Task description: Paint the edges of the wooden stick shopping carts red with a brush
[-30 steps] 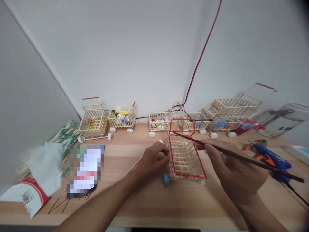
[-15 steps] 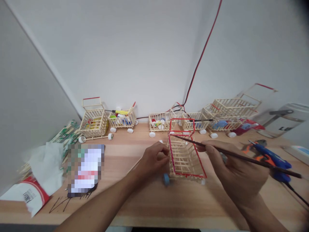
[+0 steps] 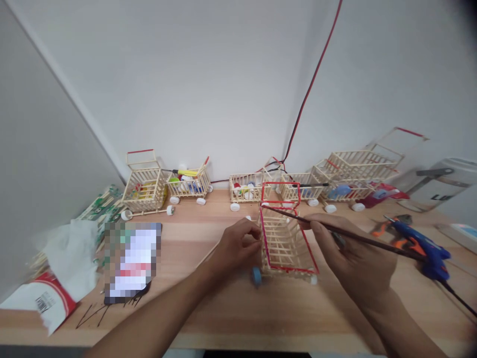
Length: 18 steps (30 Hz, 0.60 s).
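Observation:
A small wooden-stick shopping cart (image 3: 294, 270) stands in front of me, its top rim and handle coloured red. One blue wheel (image 3: 256, 276) shows at its near left corner. My left hand (image 3: 240, 246) is closed at the cart's left side, fingers against the sticks; the fingertips are partly hidden. In my right hand (image 3: 357, 263) is a thin dark paintbrush (image 3: 286, 214), gripped like a pen. Its tip points left and touches or nearly touches the far left corner of the red rim, near the handle's base.
Several stick carts (image 3: 145, 191) with white wheels line the wall. At left lie a blurred-out phone (image 3: 134, 263), white tissue (image 3: 72, 263) and a red-white packet (image 3: 55, 301). A blue glue gun (image 3: 421, 243) and a clear container (image 3: 439, 186) are at right.
My right hand has moved a little left, and the brush tip has shifted slightly up and left along the rim's far corner. My left hand and the cart have barely moved.

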Available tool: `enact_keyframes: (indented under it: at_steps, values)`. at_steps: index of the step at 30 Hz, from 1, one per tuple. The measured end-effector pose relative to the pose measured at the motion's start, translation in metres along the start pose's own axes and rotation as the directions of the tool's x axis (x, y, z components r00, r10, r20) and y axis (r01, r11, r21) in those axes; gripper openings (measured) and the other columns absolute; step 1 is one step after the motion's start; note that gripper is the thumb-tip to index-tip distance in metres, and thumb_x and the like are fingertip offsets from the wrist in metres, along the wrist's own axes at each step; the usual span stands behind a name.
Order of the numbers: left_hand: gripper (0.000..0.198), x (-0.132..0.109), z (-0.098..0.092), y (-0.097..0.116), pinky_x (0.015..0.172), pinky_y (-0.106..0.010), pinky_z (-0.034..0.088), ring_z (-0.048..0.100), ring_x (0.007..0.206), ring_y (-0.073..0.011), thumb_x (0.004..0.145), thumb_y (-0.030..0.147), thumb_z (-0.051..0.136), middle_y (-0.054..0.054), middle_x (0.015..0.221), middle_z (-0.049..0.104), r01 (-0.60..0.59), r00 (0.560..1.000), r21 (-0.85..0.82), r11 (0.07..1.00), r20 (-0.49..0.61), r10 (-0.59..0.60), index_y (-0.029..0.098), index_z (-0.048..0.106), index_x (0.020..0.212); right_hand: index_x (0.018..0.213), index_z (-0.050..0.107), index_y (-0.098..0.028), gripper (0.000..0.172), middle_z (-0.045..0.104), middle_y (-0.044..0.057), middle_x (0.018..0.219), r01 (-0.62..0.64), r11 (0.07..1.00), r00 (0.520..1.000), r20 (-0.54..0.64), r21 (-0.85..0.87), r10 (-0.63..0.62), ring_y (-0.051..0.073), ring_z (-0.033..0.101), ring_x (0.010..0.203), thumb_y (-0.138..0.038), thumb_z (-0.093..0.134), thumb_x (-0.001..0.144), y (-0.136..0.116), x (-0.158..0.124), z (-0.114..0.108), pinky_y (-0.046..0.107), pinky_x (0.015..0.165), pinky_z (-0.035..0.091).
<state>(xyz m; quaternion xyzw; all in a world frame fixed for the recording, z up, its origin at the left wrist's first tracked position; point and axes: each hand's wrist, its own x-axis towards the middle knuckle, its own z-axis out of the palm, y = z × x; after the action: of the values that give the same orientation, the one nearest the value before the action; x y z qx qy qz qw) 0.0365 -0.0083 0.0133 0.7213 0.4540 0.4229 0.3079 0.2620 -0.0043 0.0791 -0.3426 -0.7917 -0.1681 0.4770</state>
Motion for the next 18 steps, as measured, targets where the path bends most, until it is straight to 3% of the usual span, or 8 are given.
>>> enact_keyframes:
  at_steps: [18]
  values:
    - [0.012,-0.0009,0.0002,0.0011,0.078,-0.025,0.046,0.062,0.086,-0.0156,0.080,0.011,0.061,-0.001,0.091,0.067,-0.026,0.999,0.011,1.000,-0.018,0.027,0.017,0.066,0.088,0.103,0.063,-0.022,0.021,0.072,-0.002,0.092,0.094,0.995,0.993,0.061,0.039,-0.096,0.010,0.068,0.085,-0.016,0.061,0.084,0.0057,-0.0074,-0.0023,0.022,0.081,0.052]
